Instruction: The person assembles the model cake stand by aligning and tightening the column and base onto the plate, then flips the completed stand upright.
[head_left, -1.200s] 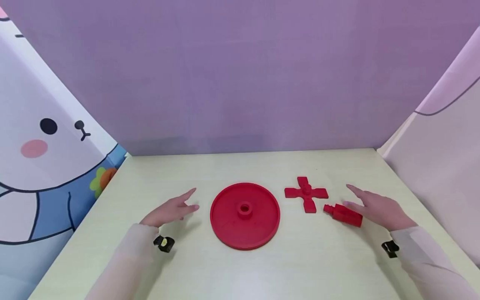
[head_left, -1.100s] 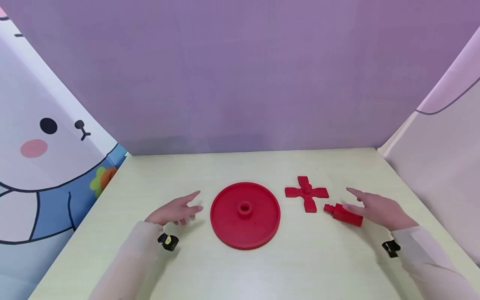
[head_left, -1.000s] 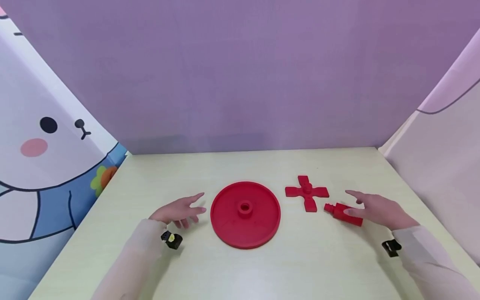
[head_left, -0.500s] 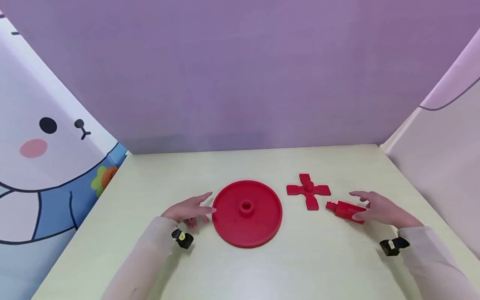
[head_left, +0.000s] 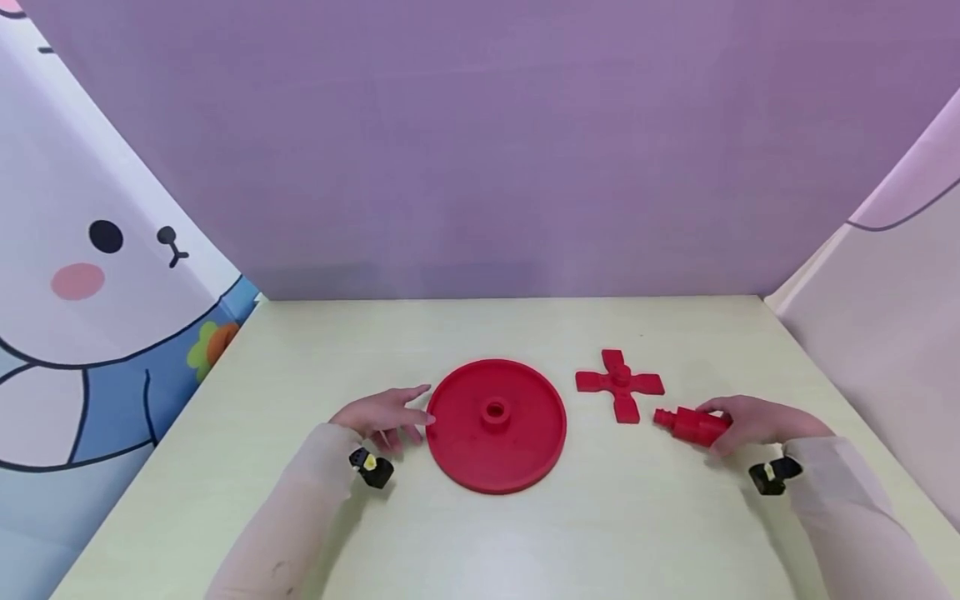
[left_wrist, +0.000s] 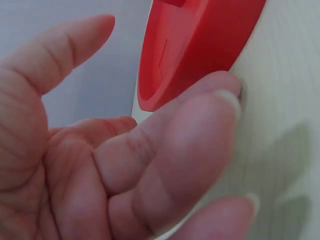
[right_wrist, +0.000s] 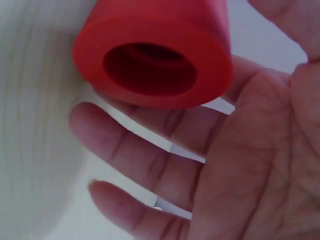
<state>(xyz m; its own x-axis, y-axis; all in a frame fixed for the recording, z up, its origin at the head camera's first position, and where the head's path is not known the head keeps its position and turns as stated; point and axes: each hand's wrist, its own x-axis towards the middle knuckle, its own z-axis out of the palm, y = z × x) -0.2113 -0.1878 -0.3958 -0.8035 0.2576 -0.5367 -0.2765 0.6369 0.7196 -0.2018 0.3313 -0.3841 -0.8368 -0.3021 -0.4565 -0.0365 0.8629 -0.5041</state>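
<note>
Head view: one disc point(head_left: 496, 425), one cross point(head_left: 619, 383), one cylinder point(head_left: 692, 425); right hand point(head_left: 757, 422) seemingly grasping cylinder, left hand point(head_left: 382, 414) relaxed.

The worktop point(head_left: 525, 542) is open in front of the red disc point(head_left: 496, 425) and behind it up to the purple wall point(head_left: 480, 150). Between the disc and the red cylinder point(head_left: 690, 424) lies the red cross piece point(head_left: 620, 383), leaving only narrow gaps.
</note>
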